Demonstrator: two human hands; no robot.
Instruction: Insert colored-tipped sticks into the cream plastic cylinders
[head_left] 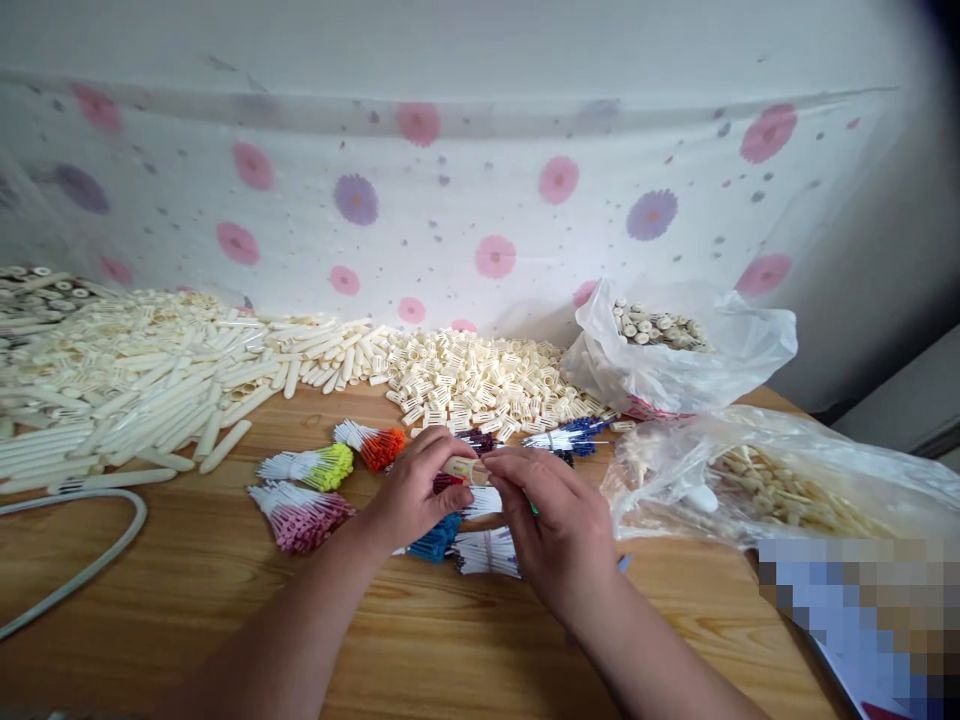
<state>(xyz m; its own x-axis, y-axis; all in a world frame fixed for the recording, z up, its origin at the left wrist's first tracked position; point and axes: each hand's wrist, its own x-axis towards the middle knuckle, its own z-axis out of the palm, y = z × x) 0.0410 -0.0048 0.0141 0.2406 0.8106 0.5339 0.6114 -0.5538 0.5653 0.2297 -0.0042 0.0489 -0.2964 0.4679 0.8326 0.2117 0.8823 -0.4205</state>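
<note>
My left hand and my right hand meet over the middle of the wooden table. Together they pinch a small cream plastic tube between their fingertips. A thin green piece shows by my right thumb. Under and around the hands lie bundles of thin refills with coloured tips: yellow-green, orange, pink, blue and dark blue.
A heap of long cream barrels fills the left. A pile of small ribbed cream parts lies behind the hands. Two clear plastic bags of parts sit at right. A grey cable curves at left. A flowered cloth hangs behind.
</note>
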